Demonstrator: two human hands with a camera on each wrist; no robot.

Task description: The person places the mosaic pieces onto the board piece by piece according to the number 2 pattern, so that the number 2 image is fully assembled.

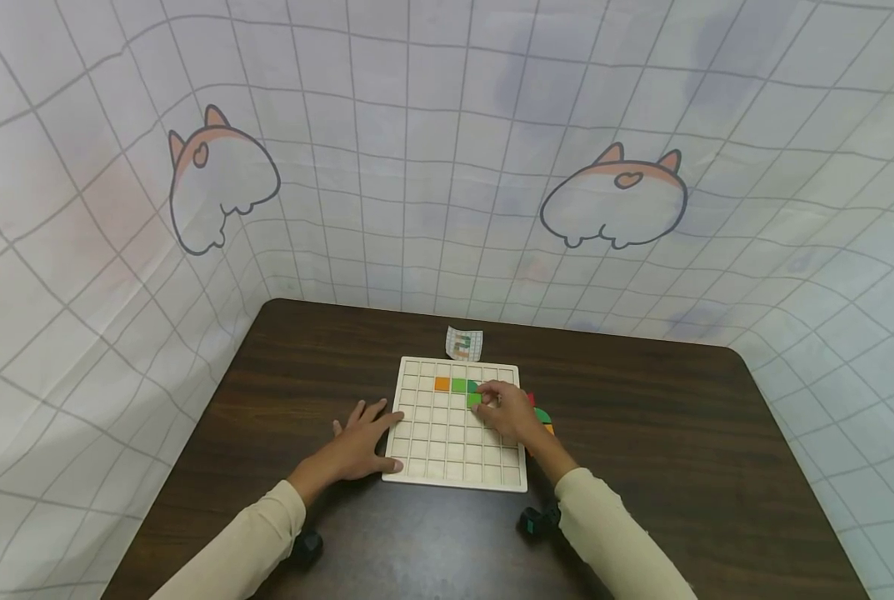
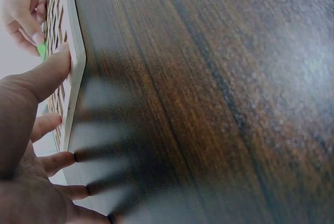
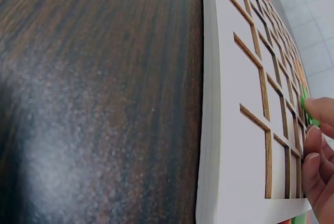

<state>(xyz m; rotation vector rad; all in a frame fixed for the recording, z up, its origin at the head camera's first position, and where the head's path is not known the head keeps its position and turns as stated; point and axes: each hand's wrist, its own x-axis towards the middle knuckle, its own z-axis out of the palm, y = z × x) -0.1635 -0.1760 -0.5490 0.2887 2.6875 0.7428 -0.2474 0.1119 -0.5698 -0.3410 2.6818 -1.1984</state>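
Note:
A white grid board [image 1: 447, 475] with square cells lies on the dark wooden table. My left hand [image 1: 357, 446] is spread at its left side; the thumb [image 2: 52, 70] and index fingertip rest on the rim, while other fingertips touch the tabletop. Over the upper right cells, my right hand [image 1: 506, 410] pinches a light green tile [image 3: 307, 110] between thumb and fingers, which hide part of it. Near those fingers, an orange square tile [image 1: 442, 384], a light green square tile [image 1: 458, 385] and a partly covered dark green tile [image 1: 472, 387] sit in one row.
A small paper card [image 1: 464, 343] with a coloured grid pattern lies behind the board. Loose red, green [image 1: 541, 415] and orange pieces lie by the board's right edge, partly behind the right wrist. A white gridded curtain [image 1: 432, 208] hangs beyond the table.

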